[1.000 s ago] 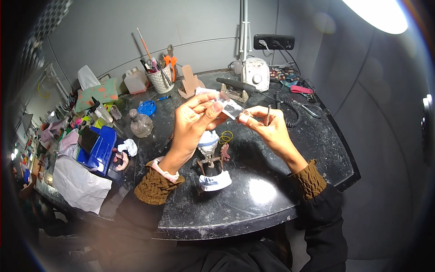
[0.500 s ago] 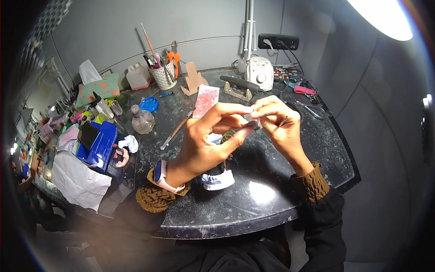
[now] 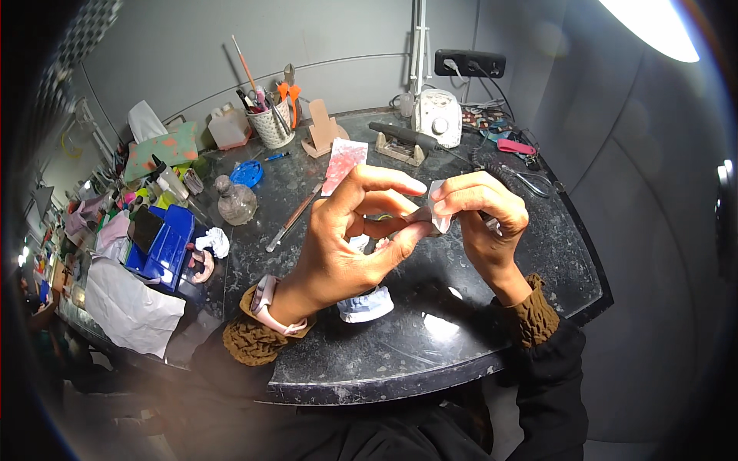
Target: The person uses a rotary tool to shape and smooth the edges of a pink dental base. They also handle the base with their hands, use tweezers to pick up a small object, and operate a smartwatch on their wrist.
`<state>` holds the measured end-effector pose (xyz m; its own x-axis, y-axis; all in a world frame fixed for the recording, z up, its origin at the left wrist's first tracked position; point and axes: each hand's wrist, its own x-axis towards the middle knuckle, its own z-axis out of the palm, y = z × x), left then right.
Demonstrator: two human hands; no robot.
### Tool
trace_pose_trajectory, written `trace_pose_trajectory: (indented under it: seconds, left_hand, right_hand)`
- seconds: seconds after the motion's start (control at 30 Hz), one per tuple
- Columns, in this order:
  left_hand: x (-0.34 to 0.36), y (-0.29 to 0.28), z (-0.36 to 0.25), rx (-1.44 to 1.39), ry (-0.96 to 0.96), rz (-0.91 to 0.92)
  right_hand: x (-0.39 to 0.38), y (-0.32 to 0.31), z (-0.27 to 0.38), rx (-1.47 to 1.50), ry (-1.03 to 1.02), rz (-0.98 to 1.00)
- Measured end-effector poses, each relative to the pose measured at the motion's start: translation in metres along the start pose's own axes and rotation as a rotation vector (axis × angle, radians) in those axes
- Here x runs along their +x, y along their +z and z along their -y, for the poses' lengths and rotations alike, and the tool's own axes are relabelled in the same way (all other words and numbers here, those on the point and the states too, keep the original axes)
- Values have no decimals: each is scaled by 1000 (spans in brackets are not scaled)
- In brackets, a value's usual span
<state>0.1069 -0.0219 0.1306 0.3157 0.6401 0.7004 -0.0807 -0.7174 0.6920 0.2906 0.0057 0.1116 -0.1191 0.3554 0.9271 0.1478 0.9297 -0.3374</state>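
Observation:
My left hand (image 3: 346, 238) pinches a small, partly hidden item, thumb and fingertips closed on it. My right hand (image 3: 492, 223) pinches a thin translucent piece (image 3: 439, 206), like a plastic packet, at the same spot; a small pale item shows among its curled fingers, too small to name. Below my hands stands a white dental plaster model (image 3: 364, 306) on a metal articulator mostly hidden by my left hand. Just behind my hands lie a pink-stained white card (image 3: 344, 164) and a slim long-handled tool (image 3: 286, 229).
At the back stand a pen pot (image 3: 270, 128), a wooden stand (image 3: 323, 131), a handpiece on its rest (image 3: 401, 154) and a white control box (image 3: 436, 115). A blue tray (image 3: 161, 250), paper sheet (image 3: 132, 303) and clutter crowd the left, where another person's arm (image 3: 42, 303) shows.
My left hand has turned inward and my right hand's fingers have curled over the translucent piece, which is now upright. The stained card, earlier mostly hidden, is in view.

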Motion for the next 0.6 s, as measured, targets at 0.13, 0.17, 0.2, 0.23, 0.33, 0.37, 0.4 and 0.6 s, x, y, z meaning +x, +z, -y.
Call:
trace_pose_trajectory:
  seconds: [0.13, 0.17, 0.2, 0.23, 0.33, 0.37, 0.4, 0.6]
  left_hand:
    - [0, 4, 1, -58, -7, -69]
    - [0, 5, 3, -63, 50, -102]
    - [0, 4, 5, -61, 51, -103]
    - [2, 2, 9, 19, 226, -106]
    - [5, -4, 1, 439, 521, -115]
    - [5, -3, 1, 497, 522, -117]
    - [5, -4, -1, 560, 521, -119]
    - [-1, -5, -5, 593, 511, -42]
  right_hand:
    - [1, -1, 0, -8, -22, 11]
    - [0, 0, 0, 3, 7, -20]
    - [1, 2, 2, 17, 34, -51]
    - [1, 4, 3, 20, 32, -52]
    - [0, 5, 5, 18, 41, -74]
    - [0, 3, 4, -4, 27, -70]
    - [0, 3, 4, -21, 11, -67]
    - [0, 2, 5, -72, -65, -78]
